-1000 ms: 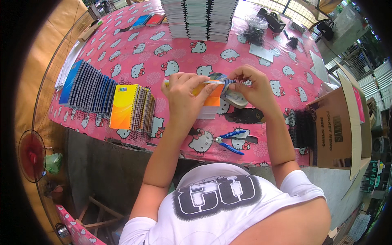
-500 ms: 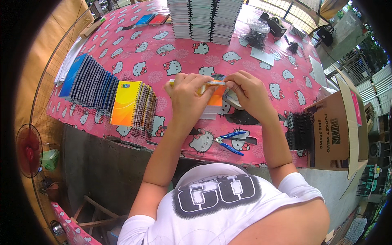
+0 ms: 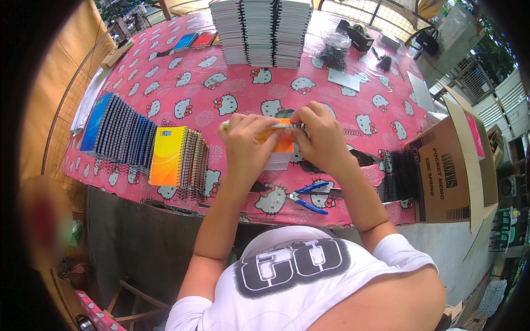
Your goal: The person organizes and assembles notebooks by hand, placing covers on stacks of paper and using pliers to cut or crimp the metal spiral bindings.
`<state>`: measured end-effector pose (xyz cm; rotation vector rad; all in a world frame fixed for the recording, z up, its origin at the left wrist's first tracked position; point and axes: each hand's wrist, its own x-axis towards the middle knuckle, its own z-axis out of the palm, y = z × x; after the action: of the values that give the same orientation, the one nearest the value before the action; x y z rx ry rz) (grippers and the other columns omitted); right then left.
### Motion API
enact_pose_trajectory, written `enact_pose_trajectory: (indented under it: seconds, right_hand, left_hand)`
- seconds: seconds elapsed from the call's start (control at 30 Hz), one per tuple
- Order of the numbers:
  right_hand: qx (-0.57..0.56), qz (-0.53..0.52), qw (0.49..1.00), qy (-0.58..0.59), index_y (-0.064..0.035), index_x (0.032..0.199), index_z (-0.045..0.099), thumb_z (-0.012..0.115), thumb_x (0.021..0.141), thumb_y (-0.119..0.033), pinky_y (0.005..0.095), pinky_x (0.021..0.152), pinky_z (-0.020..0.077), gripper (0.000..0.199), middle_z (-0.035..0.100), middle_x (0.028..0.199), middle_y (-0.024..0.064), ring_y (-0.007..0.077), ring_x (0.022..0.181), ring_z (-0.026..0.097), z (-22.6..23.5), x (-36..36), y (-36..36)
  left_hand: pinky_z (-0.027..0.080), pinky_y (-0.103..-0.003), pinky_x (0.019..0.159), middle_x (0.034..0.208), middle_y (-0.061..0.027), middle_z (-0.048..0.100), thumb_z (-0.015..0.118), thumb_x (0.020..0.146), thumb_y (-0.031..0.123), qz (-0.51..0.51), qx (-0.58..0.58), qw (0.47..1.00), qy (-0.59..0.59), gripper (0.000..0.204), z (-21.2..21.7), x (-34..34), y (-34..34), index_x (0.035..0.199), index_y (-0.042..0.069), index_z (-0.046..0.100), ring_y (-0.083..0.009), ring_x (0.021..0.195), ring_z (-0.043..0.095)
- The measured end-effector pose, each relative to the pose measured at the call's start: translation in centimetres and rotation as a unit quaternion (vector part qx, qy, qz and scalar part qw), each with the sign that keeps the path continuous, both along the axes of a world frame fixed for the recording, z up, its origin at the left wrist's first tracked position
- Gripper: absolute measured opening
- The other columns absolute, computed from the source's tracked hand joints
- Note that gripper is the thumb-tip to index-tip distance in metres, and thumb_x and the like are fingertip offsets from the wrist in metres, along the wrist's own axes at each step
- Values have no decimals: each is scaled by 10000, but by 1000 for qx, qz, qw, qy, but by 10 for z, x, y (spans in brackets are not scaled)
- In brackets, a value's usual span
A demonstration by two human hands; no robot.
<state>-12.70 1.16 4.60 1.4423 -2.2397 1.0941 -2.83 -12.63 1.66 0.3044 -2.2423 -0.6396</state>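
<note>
Holding yellow-orange paper notepad (image 3: 283,126) above pink patterned tablecloth (image 3: 237,88) | left hand (image 3: 245,142) clamped on it, right hand (image 3: 319,138) pinching its upper edge | open cloth toward white-paged book stack (image 3: 259,33) | blue-handled cutters (image 3: 313,187) near front edge

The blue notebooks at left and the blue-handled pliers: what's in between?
In the head view, yellow-covered notebooks come first, then a strip of pink tablecloth, then the left forearm crossing above it before the pliers.
</note>
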Motion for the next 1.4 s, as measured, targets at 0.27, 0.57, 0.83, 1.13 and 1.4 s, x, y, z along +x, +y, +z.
enact_pose_trajectory:
  seconds: [0.27,0.57,0.83,1.13,1.4]
  right_hand:
    - [173,-25,980,-96,-8,900,631,688,803,-266,382,724,494,282,625,878,148,315,876,628,-37,-102,26]
    - [333,-170,922,-98,0,1144,537,743,695,-206,383,786,535,535,661,982,175,281,934,657,-82,-103,20]
    - [50,158,948,-272,-4,1136,568,671,629,43,319,735,512,520,665,887,64,170,848,634,-37,-117,19]
    - [16,140,958,-248,-18,990,628,648,592,25,324,691,500,400,659,858,135,194,760,626,-15,-108,-8]
    - [101,115,951,-270,-31,1046,631,674,609,24,339,731,516,443,675,876,101,189,856,655,-18,-109,-39]
  left_hand:
    - [307,-405,895,846,18,671,797,662,216,-63,-15,998,7,226,-2,11,-8,863,145,722,-179,900,547]
    - [430,-379,824,847,-42,661,821,647,176,-43,-16,999,18,288,6,0,-13,884,84,686,-218,871,602]
    - [465,-348,780,866,-57,659,816,651,156,-59,48,997,-15,313,11,-4,-9,919,77,676,-216,888,611]
    - [482,-327,823,1079,-89,624,801,701,124,-45,83,995,34,377,11,7,-31,1037,55,644,-200,982,606]
    - [497,-241,777,1017,-84,668,701,800,-22,-155,483,854,112,301,-17,14,-46,1093,-12,630,-106,864,614]
